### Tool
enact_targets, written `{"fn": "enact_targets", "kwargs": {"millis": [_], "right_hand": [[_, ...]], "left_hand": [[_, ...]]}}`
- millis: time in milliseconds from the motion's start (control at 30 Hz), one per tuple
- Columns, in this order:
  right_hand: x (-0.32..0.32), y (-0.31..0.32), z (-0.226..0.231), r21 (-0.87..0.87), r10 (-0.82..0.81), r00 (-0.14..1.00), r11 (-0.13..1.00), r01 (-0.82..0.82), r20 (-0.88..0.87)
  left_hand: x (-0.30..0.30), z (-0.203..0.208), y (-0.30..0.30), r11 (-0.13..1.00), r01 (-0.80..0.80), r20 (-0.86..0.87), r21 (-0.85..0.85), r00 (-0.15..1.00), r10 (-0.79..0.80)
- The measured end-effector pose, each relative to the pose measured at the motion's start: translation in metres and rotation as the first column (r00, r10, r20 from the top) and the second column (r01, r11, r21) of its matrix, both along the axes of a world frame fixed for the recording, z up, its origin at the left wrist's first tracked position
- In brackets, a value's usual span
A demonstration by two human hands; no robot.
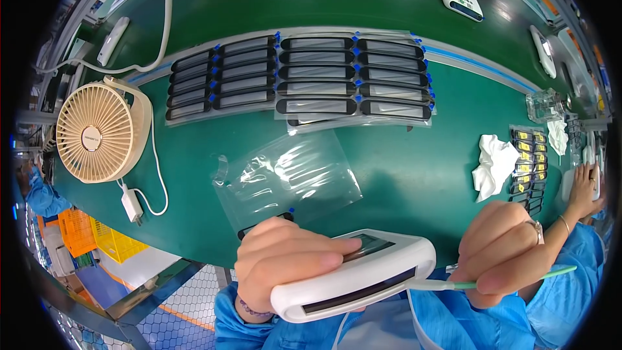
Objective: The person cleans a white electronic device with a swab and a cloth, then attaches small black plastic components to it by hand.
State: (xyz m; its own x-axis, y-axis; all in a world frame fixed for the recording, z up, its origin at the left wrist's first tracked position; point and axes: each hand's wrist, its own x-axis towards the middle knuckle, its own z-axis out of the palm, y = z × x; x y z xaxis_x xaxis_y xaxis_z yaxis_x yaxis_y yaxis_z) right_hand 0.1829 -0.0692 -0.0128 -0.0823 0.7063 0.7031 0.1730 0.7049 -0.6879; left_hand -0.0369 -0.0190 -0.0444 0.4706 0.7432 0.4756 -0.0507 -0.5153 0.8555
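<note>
My left hand (275, 259) is closed around a white, rounded device housing (422, 254), its thumb lying on the top by a dark window. A long dark slot (359, 291) runs along the side facing me. In my closed right hand (499, 249) is a thin green swab stick (558, 273). Its pale tip touches the housing at the right end of the slot. Partly hidden behind my left hand, a black-framed strip (265, 223) with a blue tab lies by a transparent plastic film (291, 175) on the green bench.
Rows of black-framed panels (317, 107) lie on film at the back. A beige fan (94, 133) stands left, its white plug (131, 206) nearby. White tissue (494, 165) and yellow-marked black parts (528, 162) lie right. Another person's hand (585, 191) rests on a white device at far right.
</note>
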Motion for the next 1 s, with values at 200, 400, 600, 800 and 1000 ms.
{"fn": "enact_targets", "kwargs": {"millis": [200, 400, 600, 800, 1000], "right_hand": [[-0.004, -0.003, -0.005, 0.069, -0.108, 0.994, 0.992, 0.109, -0.028], [-0.004, -0.003, -0.003, 0.059, -0.04, 0.999, 0.997, 0.041, -0.011], [-0.001, -0.004, -0.001, 0.055, -0.049, 0.999, 0.997, 0.049, 0.004], [0.002, -0.012, -0.005, 0.006, -0.154, 0.986, 0.988, 0.154, 0.056], [0.03, -0.037, -0.002, 0.341, -0.704, 0.598, 0.71, 0.616, 0.383]], "left_hand": [[-0.001, -0.001, -0.001, 1.0, 0.007, -0.017, -0.013, 1.0, -0.007], [-0.001, 0.001, -0.003, 1.0, 0.004, -0.015, -0.025, 1.0, -0.005], [-0.002, 0.001, -0.004, 1.0, 0.009, -0.025, -0.012, 1.0, -0.009], [0.0, 0.002, -0.005, 1.0, -0.01, -0.024, -0.012, 1.0, 0.01], [0.018, -0.004, -0.003, 0.876, 0.094, -0.036, 0.473, 0.996, -0.087]]}}
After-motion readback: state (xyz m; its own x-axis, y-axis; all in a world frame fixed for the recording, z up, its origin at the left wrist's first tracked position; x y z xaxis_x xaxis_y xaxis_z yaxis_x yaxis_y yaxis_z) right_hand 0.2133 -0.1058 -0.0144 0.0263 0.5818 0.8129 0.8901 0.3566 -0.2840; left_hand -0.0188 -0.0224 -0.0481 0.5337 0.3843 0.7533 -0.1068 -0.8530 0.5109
